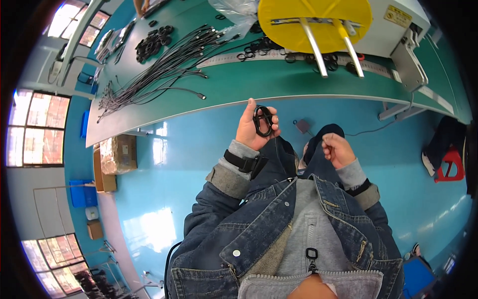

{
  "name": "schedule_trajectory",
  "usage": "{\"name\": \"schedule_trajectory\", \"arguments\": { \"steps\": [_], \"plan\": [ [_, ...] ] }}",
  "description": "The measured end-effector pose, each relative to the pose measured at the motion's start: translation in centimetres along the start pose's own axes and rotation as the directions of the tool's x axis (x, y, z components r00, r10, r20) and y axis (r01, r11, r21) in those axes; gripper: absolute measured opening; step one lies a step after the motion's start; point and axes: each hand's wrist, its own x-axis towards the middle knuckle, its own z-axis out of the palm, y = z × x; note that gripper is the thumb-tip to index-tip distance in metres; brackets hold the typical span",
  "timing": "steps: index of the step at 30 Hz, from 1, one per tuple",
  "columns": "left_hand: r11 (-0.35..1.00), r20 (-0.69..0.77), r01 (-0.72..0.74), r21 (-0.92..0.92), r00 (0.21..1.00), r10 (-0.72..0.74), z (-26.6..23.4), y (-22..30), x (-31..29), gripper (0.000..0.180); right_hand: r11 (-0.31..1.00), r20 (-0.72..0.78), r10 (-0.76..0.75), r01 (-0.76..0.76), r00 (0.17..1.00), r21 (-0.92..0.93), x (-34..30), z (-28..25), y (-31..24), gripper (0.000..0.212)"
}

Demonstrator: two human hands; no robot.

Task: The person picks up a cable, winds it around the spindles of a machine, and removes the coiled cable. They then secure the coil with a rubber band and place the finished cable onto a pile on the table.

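My left hand (253,127) is closed round a small coil of black cable (262,121), just in front of the table edge. Its thumb points up beside the coil. To the right, above my knee, my right hand (338,149) has its fingers curled in; whatever they may hold is too small to make out. Beyond my left hand, a loose bundle of black cables (159,72) with plugs at the ends lies across the green table (239,82). Coiled black cables (153,44) are heaped behind that bundle.
A yellow disc (314,22) with metal rods stands on a white machine (386,25) at the table's far right. Below the disc, black rings lie along a long ruler (279,56). Clear plastic (236,15) lies behind. A carton (118,154) and a red stool (450,167) stand on the floor.
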Motion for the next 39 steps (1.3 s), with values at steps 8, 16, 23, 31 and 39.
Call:
{"name": "schedule_trajectory", "arguments": {
  "steps": [8,16,23,31,39],
  "plan": [
    [0.95,-0.028,-0.218,-0.226,0.976,0.217,-1.2,2.0,-0.2,0.059,0.996,-0.019,0.07,-0.071,0.997,-0.05,0.6,-0.4,1.6,0.005],
    [0.945,-0.008,-0.086,-0.316,0.996,0.088,-1.0,6.7,-1.1,0.065,0.984,-0.09,0.158,-0.164,0.983,-0.065,1.3,-2.0,3.2,0.004],
    [0.747,-0.317,-0.661,0.07,0.695,0.645,0.5,28.0,1.2,0.074,0.984,-0.122,0.168,-0.174,0.978,-0.041,1.1,-2.6,4.1,0.006],
    [-0.504,0.258,0.274,0.819,0.607,0.751,-15.7,27.1,-3.2,0.031,0.983,-0.137,0.18,-0.184,0.974,-0.021,2.5,-2.2,3.5,0.005],
    [-0.425,0.139,0.301,0.854,0.654,0.743,-14.1,23.2,-5.7,0.019,0.977,-0.096,0.197,-0.203,0.976,-0.063,3.1,-1.5,3.8,0.006]
  ]
}}
